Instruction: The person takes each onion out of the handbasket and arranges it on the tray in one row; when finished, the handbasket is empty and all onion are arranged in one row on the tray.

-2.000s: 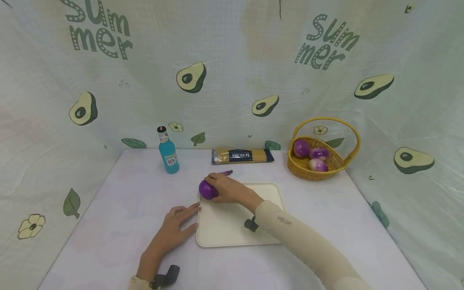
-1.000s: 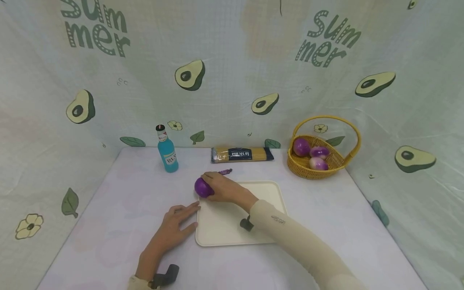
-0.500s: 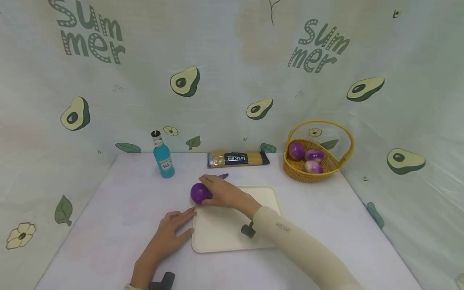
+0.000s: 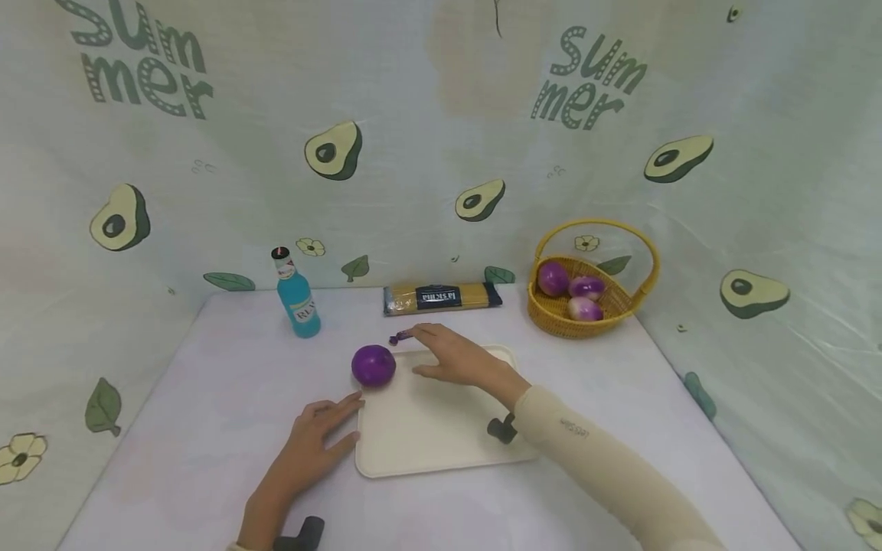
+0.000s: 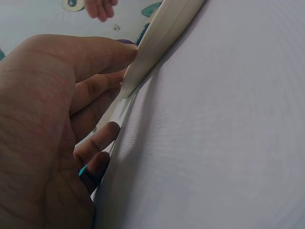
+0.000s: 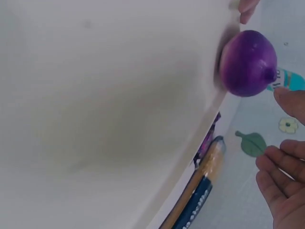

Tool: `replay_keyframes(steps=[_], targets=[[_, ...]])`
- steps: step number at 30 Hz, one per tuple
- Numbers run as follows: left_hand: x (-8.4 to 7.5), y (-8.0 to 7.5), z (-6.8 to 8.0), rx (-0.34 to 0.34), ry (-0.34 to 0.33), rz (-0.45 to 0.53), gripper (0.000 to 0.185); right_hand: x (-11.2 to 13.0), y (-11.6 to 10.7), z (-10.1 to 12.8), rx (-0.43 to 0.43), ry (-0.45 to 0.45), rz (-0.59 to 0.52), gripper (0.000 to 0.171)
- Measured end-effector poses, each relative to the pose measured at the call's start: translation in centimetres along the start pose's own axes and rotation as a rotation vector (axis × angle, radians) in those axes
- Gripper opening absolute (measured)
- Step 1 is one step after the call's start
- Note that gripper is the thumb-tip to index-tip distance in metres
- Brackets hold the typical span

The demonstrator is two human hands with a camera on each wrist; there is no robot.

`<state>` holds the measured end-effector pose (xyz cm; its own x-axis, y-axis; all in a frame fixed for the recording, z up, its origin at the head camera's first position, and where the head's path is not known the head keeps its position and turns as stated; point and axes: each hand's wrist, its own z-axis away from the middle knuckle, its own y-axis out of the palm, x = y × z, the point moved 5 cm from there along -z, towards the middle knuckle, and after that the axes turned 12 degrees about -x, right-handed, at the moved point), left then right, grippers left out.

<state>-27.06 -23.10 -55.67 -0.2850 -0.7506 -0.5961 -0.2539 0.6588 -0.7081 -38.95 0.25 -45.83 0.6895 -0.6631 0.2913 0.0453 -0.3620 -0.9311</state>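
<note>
A purple onion [image 4: 374, 365] sits at the far left corner of the cream tray [image 4: 441, 436], on its rim; the same onion [image 6: 248, 63] fills the top of the right wrist view. My right hand [image 4: 451, 358] hovers open just right of it, fingers spread, holding nothing. My left hand [image 4: 318, 436] lies flat on the table with its fingertips against the tray's left edge [image 5: 157, 38]. A small purple object [image 4: 400, 336] lies just beyond the tray.
A blue bottle [image 4: 295, 294] stands at the back left. A pasta packet [image 4: 441, 298] lies along the back wall. A yellow wicker basket [image 4: 586, 295] holds three purple onions at the back right. Avocado-print cloth walls enclose the table.
My right hand has let go of the onion and drawn back to the right. The onion now sits alone at the tray's corner. The left hand stays on the tray's edge.
</note>
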Motion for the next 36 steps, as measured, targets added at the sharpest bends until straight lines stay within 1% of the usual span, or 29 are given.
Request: replay_keyframes(steps=[9,12,17,23,33,36], targets=[[0.3,0.1,0.1,-0.020,0.038,0.015,0.051,-2.3,-0.7,1.5,0.003,0.074,0.004,0.070],[0.3,0.0,0.1,-0.027,0.042,0.014,0.051,-2.9,-1.0,1.9,-0.009,0.091,-0.009,0.069],[0.2,0.0,0.0,-0.027,0.039,0.011,0.050,-4.3,-1.5,2.6,-0.027,0.126,-0.018,0.068],[0.3,0.2,0.0,-0.017,0.027,0.019,0.050,-6.0,-2.1,3.6,-0.060,0.137,-0.019,0.068],[0.2,0.3,-0.2,-0.005,0.026,0.019,0.051,-8.6,-2.9,5.3,-0.084,0.177,-0.009,0.067],[0.3,0.4,-0.3,-0.011,0.043,0.018,0.051,-9.3,-3.1,5.6,-0.090,0.191,-0.005,0.067]])
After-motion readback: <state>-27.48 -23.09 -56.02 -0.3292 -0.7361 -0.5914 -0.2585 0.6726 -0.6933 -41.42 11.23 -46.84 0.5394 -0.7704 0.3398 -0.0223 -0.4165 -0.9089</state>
